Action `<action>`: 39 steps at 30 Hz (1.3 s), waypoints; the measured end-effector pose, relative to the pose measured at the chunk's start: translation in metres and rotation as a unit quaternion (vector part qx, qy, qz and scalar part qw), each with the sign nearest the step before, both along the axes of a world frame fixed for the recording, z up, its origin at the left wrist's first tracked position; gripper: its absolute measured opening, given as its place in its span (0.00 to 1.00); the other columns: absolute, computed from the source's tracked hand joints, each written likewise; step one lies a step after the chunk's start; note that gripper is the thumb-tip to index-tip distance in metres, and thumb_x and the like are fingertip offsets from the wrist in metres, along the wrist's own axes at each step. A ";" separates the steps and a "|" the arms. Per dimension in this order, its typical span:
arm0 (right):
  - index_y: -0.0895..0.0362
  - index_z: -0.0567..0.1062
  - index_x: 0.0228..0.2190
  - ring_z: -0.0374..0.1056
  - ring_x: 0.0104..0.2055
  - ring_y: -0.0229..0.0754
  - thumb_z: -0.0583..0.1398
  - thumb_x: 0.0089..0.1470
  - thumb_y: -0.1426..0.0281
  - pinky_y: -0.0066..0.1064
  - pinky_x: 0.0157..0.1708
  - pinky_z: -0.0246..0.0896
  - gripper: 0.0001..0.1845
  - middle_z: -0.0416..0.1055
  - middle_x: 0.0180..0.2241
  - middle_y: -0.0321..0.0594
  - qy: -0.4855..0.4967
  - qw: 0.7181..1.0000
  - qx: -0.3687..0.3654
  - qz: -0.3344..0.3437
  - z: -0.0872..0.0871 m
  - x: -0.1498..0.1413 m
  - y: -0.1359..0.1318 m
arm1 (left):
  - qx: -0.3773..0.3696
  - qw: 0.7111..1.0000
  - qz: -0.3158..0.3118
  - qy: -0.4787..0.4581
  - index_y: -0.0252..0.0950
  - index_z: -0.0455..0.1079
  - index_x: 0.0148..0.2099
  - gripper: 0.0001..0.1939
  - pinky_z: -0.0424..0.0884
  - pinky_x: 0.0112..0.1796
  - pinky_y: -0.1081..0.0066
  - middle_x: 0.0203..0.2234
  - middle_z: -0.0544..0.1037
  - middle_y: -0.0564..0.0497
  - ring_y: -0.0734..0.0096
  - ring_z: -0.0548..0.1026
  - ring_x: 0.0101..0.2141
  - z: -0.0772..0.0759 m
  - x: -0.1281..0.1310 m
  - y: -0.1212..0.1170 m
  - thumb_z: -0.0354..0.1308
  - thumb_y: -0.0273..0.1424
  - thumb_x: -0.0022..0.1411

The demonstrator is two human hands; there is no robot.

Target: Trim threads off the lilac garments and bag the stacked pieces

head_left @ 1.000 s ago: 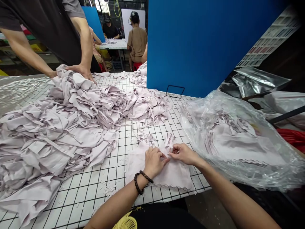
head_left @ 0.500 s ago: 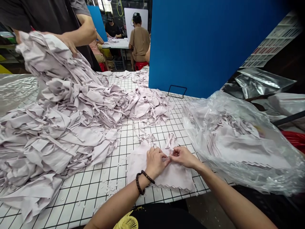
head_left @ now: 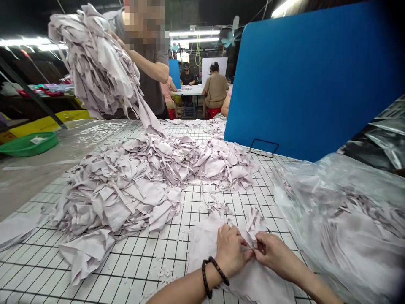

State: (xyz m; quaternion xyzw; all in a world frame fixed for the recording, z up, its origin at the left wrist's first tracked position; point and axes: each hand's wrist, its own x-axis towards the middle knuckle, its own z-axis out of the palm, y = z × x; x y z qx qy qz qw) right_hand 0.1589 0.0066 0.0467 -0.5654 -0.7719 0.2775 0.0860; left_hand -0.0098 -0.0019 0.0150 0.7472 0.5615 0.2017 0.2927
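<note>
A pale lilac fabric piece point(head_left: 202, 240) with narrow straps at its top lies flat on the gridded table, close in front of me. My left hand point(head_left: 232, 249), with a dark bead bracelet point(head_left: 207, 274) on its wrist, pinches the cloth near the base of the straps. Right beside it, my right hand point(head_left: 274, 253) is closed on the same piece, fingertips almost meeting the left ones. What exactly lies between the fingertips is too small to make out. A large heap of similar pieces point(head_left: 120, 185) spreads to the left and beyond.
Across the table a person point(head_left: 148, 63) holds up a big bundle of cloth point(head_left: 98, 63). A blue panel point(head_left: 303, 80) stands on a wire foot at the back right. A clear plastic bag point(head_left: 344, 211) of folded pieces lies right. Small white scraps point(head_left: 166, 270) dot the table point(head_left: 136, 261).
My view has tilted up and turned left. The person opposite has lifted the bundle off the heap. My hands keep their pinch on the fabric in nearly the same place.
</note>
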 end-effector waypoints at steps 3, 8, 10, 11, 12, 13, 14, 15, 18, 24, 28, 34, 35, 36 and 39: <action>0.55 0.62 0.19 0.63 0.26 0.40 0.54 0.43 0.73 0.29 0.26 0.51 0.06 0.68 0.22 0.38 -0.011 1.000 -0.014 0.011 -0.001 0.002 0.003 | -0.001 1.000 0.007 -0.007 0.46 0.77 0.32 0.10 0.60 0.41 0.62 0.33 0.73 0.52 0.64 0.65 0.40 -0.002 0.000 0.000 0.64 0.45 0.49; 0.55 0.63 0.17 0.63 0.25 0.39 0.56 0.42 0.73 0.28 0.24 0.51 0.07 0.68 0.21 0.37 0.003 0.999 -0.053 0.000 0.006 0.006 0.008 | 0.008 1.000 0.001 -0.005 0.45 0.77 0.32 0.12 0.60 0.41 0.62 0.33 0.73 0.50 0.62 0.65 0.40 -0.001 0.000 0.001 0.62 0.47 0.51; 0.56 0.63 0.17 0.61 0.23 0.38 0.57 0.41 0.73 0.28 0.23 0.50 0.07 0.67 0.19 0.36 0.010 0.998 -0.060 -0.007 0.010 0.008 0.010 | 0.010 1.000 -0.008 0.014 0.44 0.77 0.32 0.13 0.59 0.41 0.62 0.34 0.73 0.49 0.61 0.65 0.41 0.002 0.000 0.001 0.61 0.47 0.53; 0.56 0.63 0.16 0.61 0.23 0.38 0.58 0.40 0.73 0.28 0.23 0.50 0.07 0.67 0.19 0.36 0.016 0.998 -0.064 -0.009 0.012 0.008 0.011 | 0.011 1.000 -0.012 0.020 0.44 0.77 0.33 0.14 0.59 0.41 0.62 0.34 0.73 0.49 0.61 0.65 0.41 0.003 0.000 0.001 0.60 0.47 0.54; 0.56 0.63 0.16 0.60 0.23 0.37 0.58 0.40 0.73 0.27 0.23 0.49 0.08 0.66 0.18 0.35 0.024 0.997 -0.067 -0.014 0.013 0.010 0.012 | 0.013 1.000 -0.014 0.024 0.44 0.77 0.33 0.14 0.59 0.41 0.62 0.34 0.73 0.49 0.61 0.65 0.41 0.003 0.000 0.002 0.60 0.47 0.54; 0.56 0.64 0.16 0.59 0.22 0.36 0.59 0.39 0.73 0.27 0.22 0.49 0.08 0.66 0.18 0.34 0.039 0.996 -0.076 -0.021 0.013 0.011 0.014 | 0.015 0.999 -0.016 0.025 0.44 0.77 0.34 0.13 0.58 0.40 0.62 0.34 0.73 0.50 0.62 0.65 0.41 0.004 0.000 0.003 0.60 0.47 0.54; 0.57 0.64 0.16 0.58 0.21 0.35 0.60 0.39 0.72 0.26 0.21 0.49 0.09 0.65 0.17 0.33 0.060 0.993 -0.092 -0.034 0.012 0.012 0.015 | 0.016 0.999 -0.017 0.024 0.45 0.77 0.34 0.13 0.58 0.40 0.63 0.34 0.73 0.50 0.62 0.65 0.41 0.003 0.000 0.004 0.60 0.47 0.54; 0.57 0.63 0.16 0.57 0.20 0.34 0.60 0.40 0.71 0.26 0.20 0.48 0.09 0.63 0.17 0.32 0.089 0.988 -0.119 -0.052 0.011 0.012 0.017 | 0.017 0.999 -0.018 0.024 0.45 0.77 0.34 0.12 0.58 0.39 0.63 0.33 0.72 0.51 0.62 0.65 0.41 0.003 0.000 0.004 0.60 0.46 0.54; 0.56 0.63 0.19 0.52 0.16 0.30 0.62 0.42 0.66 0.24 0.14 0.43 0.13 0.59 0.15 0.28 0.209 0.939 -0.240 -0.129 0.006 0.015 0.021 | 0.018 0.999 -0.024 0.022 0.46 0.76 0.33 0.11 0.58 0.39 0.64 0.33 0.72 0.52 0.63 0.65 0.40 0.001 0.000 0.005 0.62 0.46 0.53; 0.56 0.61 0.22 0.35 0.12 0.25 0.64 0.44 0.63 0.22 0.11 0.25 0.17 0.49 0.12 0.22 0.416 0.765 -0.437 -0.227 -0.003 0.022 0.031 | 0.031 0.999 -0.018 0.022 0.42 0.73 0.34 0.13 0.57 0.39 0.65 0.33 0.73 0.52 0.62 0.65 0.40 0.001 0.000 0.004 0.65 0.44 0.51; 0.57 0.63 0.25 0.34 0.12 0.25 0.64 0.45 0.67 0.21 0.11 0.25 0.13 0.45 0.12 0.21 0.501 0.700 -0.430 -0.272 -0.005 0.025 0.034 | 0.034 0.999 -0.026 0.028 0.41 0.71 0.35 0.14 0.57 0.38 0.65 0.34 0.74 0.52 0.62 0.65 0.40 0.002 0.000 0.003 0.65 0.44 0.50; 0.57 0.66 0.30 0.39 0.12 0.27 0.62 0.47 0.60 0.23 0.12 0.32 0.14 0.47 0.13 0.22 0.456 0.792 -0.280 -0.294 -0.003 0.029 0.040 | 0.035 0.999 -0.028 0.019 0.41 0.71 0.33 0.14 0.58 0.40 0.63 0.33 0.73 0.52 0.61 0.66 0.40 -0.002 0.002 0.004 0.65 0.44 0.50; 0.57 0.67 0.31 0.41 0.12 0.28 0.61 0.48 0.58 0.24 0.12 0.33 0.15 0.50 0.14 0.24 0.390 0.831 -0.255 -0.303 -0.002 0.030 0.042 | 0.034 0.999 -0.023 0.009 0.41 0.71 0.34 0.14 0.58 0.40 0.63 0.33 0.73 0.52 0.61 0.66 0.40 0.000 0.002 0.003 0.66 0.43 0.49; 0.57 0.68 0.32 0.45 0.12 0.29 0.60 0.48 0.58 0.24 0.13 0.36 0.16 0.54 0.14 0.26 0.305 0.872 -0.220 -0.312 -0.001 0.030 0.045 | 0.035 0.999 -0.016 -0.004 0.41 0.71 0.36 0.15 0.59 0.41 0.62 0.34 0.73 0.52 0.61 0.66 0.41 0.002 0.001 0.002 0.67 0.42 0.48; 0.59 0.71 0.36 0.61 0.21 0.37 0.59 0.48 0.60 0.27 0.21 0.50 0.16 0.67 0.20 0.36 0.030 0.950 -0.029 -0.308 0.008 0.019 0.057 | 0.052 0.995 0.013 -0.090 0.40 0.69 0.43 0.20 0.61 0.44 0.61 0.40 0.72 0.49 0.60 0.66 0.44 0.017 -0.008 -0.005 0.67 0.38 0.49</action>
